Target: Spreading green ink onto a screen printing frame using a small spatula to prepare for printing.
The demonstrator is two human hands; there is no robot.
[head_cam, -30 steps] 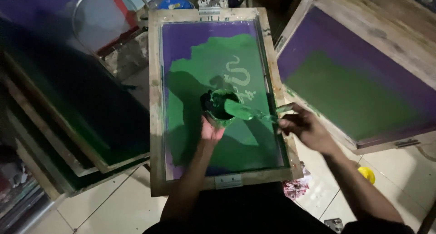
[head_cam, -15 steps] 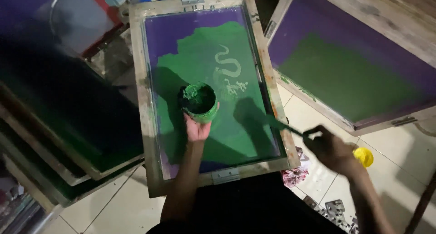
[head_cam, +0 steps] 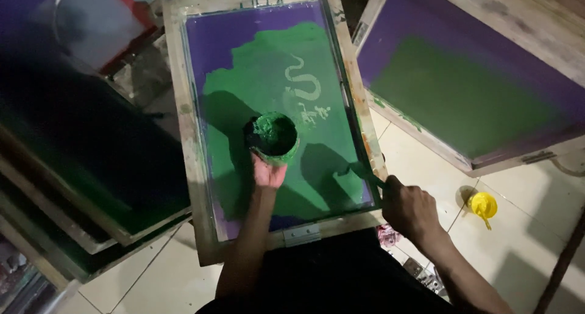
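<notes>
A wood-framed printing screen (head_cam: 190,167) lies flat below me, its purple mesh mostly covered in green ink around a pale snake-shaped stencil (head_cam: 303,85). My left hand (head_cam: 268,171) grips a small cup of green ink (head_cam: 272,137) over the middle of the mesh. My right hand (head_cam: 409,205) sits at the frame's lower right corner, closed around a thin ink-smeared scraper (head_cam: 364,174) whose tip rests near the mesh edge.
A second wooden screen (head_cam: 475,94) with a green patch leans at the right. Dark stacked frames (head_cam: 79,186) fill the left. A yellow lid (head_cam: 483,205) lies on the white tiled floor at the lower right, and a metal hinge clamp (head_cam: 301,235) sits on the near rail.
My right hand has pulled the scraper away from the cup, back to the frame's lower right corner. The cup has stayed in my left hand over the mesh.
</notes>
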